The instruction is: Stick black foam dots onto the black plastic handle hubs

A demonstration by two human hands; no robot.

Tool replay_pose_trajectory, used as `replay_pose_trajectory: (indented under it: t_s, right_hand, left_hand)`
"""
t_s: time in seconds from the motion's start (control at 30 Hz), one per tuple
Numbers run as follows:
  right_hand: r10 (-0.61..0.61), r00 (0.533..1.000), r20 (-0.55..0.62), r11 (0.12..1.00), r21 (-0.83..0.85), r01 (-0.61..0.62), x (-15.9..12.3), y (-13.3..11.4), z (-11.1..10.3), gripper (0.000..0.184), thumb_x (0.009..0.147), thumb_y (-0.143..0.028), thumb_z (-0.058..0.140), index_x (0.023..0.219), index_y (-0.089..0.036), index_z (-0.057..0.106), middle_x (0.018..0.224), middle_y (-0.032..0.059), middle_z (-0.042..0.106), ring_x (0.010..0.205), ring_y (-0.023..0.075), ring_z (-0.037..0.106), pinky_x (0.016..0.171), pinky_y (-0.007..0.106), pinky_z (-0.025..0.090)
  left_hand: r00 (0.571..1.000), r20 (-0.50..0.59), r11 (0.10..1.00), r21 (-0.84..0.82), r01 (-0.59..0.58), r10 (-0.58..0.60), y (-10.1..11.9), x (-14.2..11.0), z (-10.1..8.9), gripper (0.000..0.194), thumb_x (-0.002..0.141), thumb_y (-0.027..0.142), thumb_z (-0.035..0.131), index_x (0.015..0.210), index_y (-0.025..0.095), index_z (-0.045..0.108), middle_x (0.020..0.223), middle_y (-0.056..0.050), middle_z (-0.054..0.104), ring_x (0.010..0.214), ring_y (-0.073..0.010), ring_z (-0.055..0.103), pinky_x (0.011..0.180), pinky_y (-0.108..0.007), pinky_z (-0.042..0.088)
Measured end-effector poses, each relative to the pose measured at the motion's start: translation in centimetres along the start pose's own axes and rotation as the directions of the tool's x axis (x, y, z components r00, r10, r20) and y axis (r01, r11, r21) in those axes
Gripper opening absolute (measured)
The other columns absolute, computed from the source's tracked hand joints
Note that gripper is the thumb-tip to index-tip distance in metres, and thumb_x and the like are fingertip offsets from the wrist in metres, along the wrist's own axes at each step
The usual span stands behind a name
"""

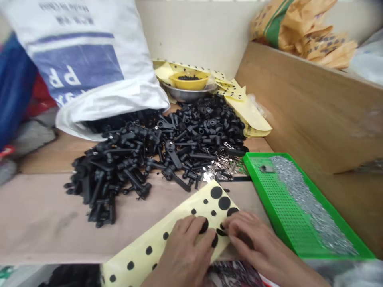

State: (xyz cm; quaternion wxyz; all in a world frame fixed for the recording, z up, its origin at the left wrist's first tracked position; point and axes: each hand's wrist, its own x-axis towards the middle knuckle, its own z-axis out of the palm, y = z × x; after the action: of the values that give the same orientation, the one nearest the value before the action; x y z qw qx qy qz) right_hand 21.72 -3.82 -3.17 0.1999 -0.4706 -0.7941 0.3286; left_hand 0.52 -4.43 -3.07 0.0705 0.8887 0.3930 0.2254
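A pale yellow sheet of black round stickers (176,207) slants across the table's front edge, with large dots at its far right end and smaller ones along it. My left hand (187,251) lies over the sheet and holds it, its thumb and index finger bent around the large dots. At the sheet's right edge, my right hand (251,239) pinches a black round sticker (222,229) between thumb and fingertips; the fingers partly cover it. Beyond both hands spreads a pile of black plastic lever parts (170,153).
Right of my hands stands a green tray (269,217) with small silvery pieces. Metal clips (227,163) lie by the pile. Behind are a white sack (89,59), a yellow bowl (190,83) on a metal basin, and more yellow sheets (251,115). A cardboard wall (311,107) bounds the right.
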Motion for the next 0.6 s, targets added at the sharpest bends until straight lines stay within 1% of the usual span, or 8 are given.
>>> replay_pose_trajectory:
  t_s: [0.07, 0.13, 0.2, 0.3, 0.37, 0.47, 0.53, 0.6]
  right_hand:
    - [0.006, 1.0, 0.026, 0.999, 0.048, -0.007, 0.0, 0.4, -0.3, 0.017, 0.087, -0.014, 0.045, 0.073, -0.023, 0.044, 0.083, 0.0042, 0.064, 0.08, 0.0222, 0.06, 0.07, 0.036, 0.05]
    - [0.009, 1.0, 0.016, 0.995, 0.095, -0.01, 0.2, 0.7, -0.4, 0.018, 0.088, -0.017, 0.046, 0.071, -0.023, 0.045, 0.084, 0.0043, 0.066, 0.081, 0.0217, 0.062, 0.069, 0.033, 0.051]
    - [0.004, 1.0, -0.018, 0.991, 0.136, -0.002, 0.5, 0.9, -0.5, 0.017, 0.09, -0.02, 0.045, 0.073, -0.023, 0.047, 0.086, 0.0043, 0.066, 0.084, 0.0213, 0.063, 0.072, 0.032, 0.051]
    - [-0.011, 0.998, -0.063, 0.983, 0.182, 0.022, 1.1, 0.6, -0.5, 0.016, 0.091, -0.022, 0.044, 0.075, -0.023, 0.047, 0.089, 0.0039, 0.066, 0.086, 0.0204, 0.063, 0.074, 0.03, 0.051]
    - [-0.02, 0.998, -0.057, 0.981, 0.194, 0.031, 1.5, 0.2, -0.4, 0.017, 0.091, -0.021, 0.043, 0.075, -0.023, 0.046, 0.087, 0.0035, 0.065, 0.085, 0.0197, 0.063, 0.073, 0.029, 0.05]
    - [-0.034, 0.999, -0.029, 0.979, 0.198, 0.039, 2.1, -0.4, -0.4, 0.016, 0.089, -0.018, 0.043, 0.075, -0.023, 0.046, 0.084, 0.0031, 0.064, 0.083, 0.0195, 0.062, 0.072, 0.03, 0.05]
    - [-0.029, 0.999, -0.013, 0.979, 0.203, 0.031, 2.4, -0.5, -0.4, 0.015, 0.089, -0.017, 0.044, 0.075, -0.023, 0.046, 0.085, 0.0034, 0.064, 0.084, 0.0196, 0.062, 0.073, 0.03, 0.049]
    - [-0.03, 0.999, -0.011, 0.975, 0.218, 0.032, 2.5, -0.5, -0.4, 0.014, 0.089, -0.017, 0.044, 0.076, -0.022, 0.046, 0.086, 0.0038, 0.064, 0.085, 0.0198, 0.061, 0.075, 0.031, 0.049]
  left_hand:
    - [0.987, -0.132, 0.989, 0.107, 0.101, -0.087, -1.7, -0.5, -1.6, 0.025, 0.088, 0.009, 0.039, 0.103, 0.016, 0.058, 0.101, -0.01, 0.064, 0.091, -0.022, 0.058, 0.075, -0.033, 0.05]
    - [0.953, -0.239, 0.932, 0.262, 0.25, -0.189, -3.8, -1.0, -3.1, 0.025, 0.09, 0.01, 0.037, 0.101, 0.016, 0.058, 0.096, -0.01, 0.064, 0.087, -0.0225, 0.059, 0.071, -0.033, 0.049]
    - [0.923, -0.282, 0.835, 0.414, 0.362, -0.261, -6.1, -1.5, -4.2, 0.022, 0.092, 0.017, 0.039, 0.103, 0.016, 0.059, 0.09, -0.01, 0.063, 0.08, -0.0237, 0.058, 0.066, -0.034, 0.047]
    - [0.913, -0.307, 0.716, 0.571, 0.401, -0.267, -8.5, -1.7, -4.8, 0.025, 0.092, 0.025, 0.045, 0.11, 0.014, 0.059, 0.084, -0.009, 0.062, 0.073, -0.0237, 0.056, 0.063, -0.034, 0.045]
    - [0.922, -0.295, 0.718, 0.583, 0.381, -0.25, -8.9, -0.9, -4.6, 0.025, 0.092, 0.026, 0.047, 0.111, 0.014, 0.059, 0.085, -0.009, 0.062, 0.074, -0.023, 0.056, 0.065, -0.033, 0.046]
    - [0.937, -0.21, 0.761, 0.548, 0.348, -0.278, -8.1, 1.5, -3.9, 0.027, 0.092, 0.026, 0.049, 0.113, 0.013, 0.059, 0.087, -0.008, 0.063, 0.076, -0.022, 0.058, 0.067, -0.032, 0.047]
    - [0.922, -0.129, 0.746, 0.553, 0.372, -0.364, -7.2, 3.5, -3.5, 0.032, 0.091, 0.03, 0.053, 0.117, 0.012, 0.058, 0.084, -0.008, 0.063, 0.075, -0.0226, 0.059, 0.065, -0.032, 0.047]
    - [0.887, -0.039, 0.721, 0.567, 0.398, -0.46, -6.4, 5.3, -3.2, 0.036, 0.089, 0.032, 0.057, 0.119, 0.013, 0.058, 0.083, -0.008, 0.064, 0.078, -0.0249, 0.061, 0.066, -0.034, 0.048]
